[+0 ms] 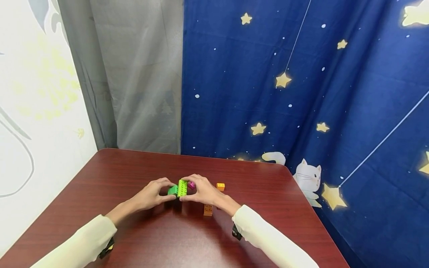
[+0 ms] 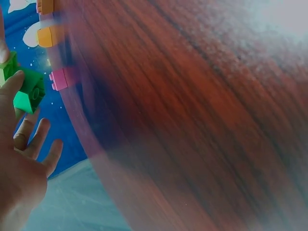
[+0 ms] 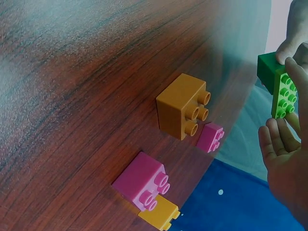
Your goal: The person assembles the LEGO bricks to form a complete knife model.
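Note:
My left hand [image 1: 152,195] pinches a dark green toy building block [image 1: 172,190] between thumb and fingers. Beside it, my right hand [image 1: 203,190] grips a lime green block [image 1: 182,188] by its two ends, its rows of studs facing up toward the head camera. In the right wrist view the dark green block [image 3: 267,72] sits against the back of the lime block [image 3: 285,96]; whether they are joined I cannot tell. Both blocks are held above the table, close together. The left wrist view shows the green block's [image 2: 30,91] hollow underside.
On the dark red wooden table [image 1: 147,238], an orange block [image 1: 208,211] lies below my right wrist. A magenta block [image 1: 191,185] and a yellow-orange block [image 1: 220,186] stand farther back. Another pink block [image 3: 140,180] shows in the right wrist view. Curtains [image 1: 234,93] hang behind the table.

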A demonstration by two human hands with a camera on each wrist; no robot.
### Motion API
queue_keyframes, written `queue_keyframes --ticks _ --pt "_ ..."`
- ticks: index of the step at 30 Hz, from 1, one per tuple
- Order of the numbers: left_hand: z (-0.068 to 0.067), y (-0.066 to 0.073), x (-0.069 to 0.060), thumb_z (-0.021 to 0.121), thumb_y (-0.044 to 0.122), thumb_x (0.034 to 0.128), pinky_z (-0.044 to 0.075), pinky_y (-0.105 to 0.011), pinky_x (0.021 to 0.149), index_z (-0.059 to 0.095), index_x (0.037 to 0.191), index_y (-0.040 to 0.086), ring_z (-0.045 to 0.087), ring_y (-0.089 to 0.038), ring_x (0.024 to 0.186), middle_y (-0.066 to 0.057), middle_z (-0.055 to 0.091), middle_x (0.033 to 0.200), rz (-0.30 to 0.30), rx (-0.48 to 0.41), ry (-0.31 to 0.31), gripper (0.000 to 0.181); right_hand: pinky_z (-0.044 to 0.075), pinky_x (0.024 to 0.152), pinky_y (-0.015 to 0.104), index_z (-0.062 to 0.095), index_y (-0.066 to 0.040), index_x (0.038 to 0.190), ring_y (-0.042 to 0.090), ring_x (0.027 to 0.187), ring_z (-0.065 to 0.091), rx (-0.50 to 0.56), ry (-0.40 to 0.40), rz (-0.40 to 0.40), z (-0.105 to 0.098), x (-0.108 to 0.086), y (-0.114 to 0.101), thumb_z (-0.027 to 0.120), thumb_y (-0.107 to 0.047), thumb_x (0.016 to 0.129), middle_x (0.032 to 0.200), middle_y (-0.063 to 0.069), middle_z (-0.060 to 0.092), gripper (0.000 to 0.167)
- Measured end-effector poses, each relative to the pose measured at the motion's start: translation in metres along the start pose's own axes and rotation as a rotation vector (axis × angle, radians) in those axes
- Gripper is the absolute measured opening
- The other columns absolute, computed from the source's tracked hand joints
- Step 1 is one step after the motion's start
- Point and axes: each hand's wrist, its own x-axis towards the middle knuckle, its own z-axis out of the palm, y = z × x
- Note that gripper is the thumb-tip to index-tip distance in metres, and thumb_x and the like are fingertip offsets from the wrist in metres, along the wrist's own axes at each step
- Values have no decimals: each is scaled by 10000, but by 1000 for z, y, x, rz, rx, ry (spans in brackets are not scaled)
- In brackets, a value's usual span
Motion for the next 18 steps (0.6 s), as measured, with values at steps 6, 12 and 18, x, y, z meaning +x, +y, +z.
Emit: queue_keyframes --ticks 6,12,18 --pt "0 2 2 784 351 944 542 -429 904 721 1219 101 655 -190 1027 17 684 1105 4 13 5 377 486 1018 282 603 -155 1417 247 1207 633 18 17 -11 0 0 1 857 -457 853 1297 -6 648 689" --pt "0 4 3 789 350 940 526 -484 949 716 1238 107 645 -224 1108 19 699 1139 -37 22 3 392 487 1019 281 601 -149 1421 257 1209 636 47 33 -6 1 -1 1 864 -448 847 1290 -4 650 698" --pt "-1 6 3 799 340 932 515 -514 971 719 1247 103 639 -268 1155 -24 708 1184 -79 1 -15 402 512 1012 335 595 -153 1426 264 1194 643 81 37 -8 4 -1 2 871 -424 848 1287 3 644 695"
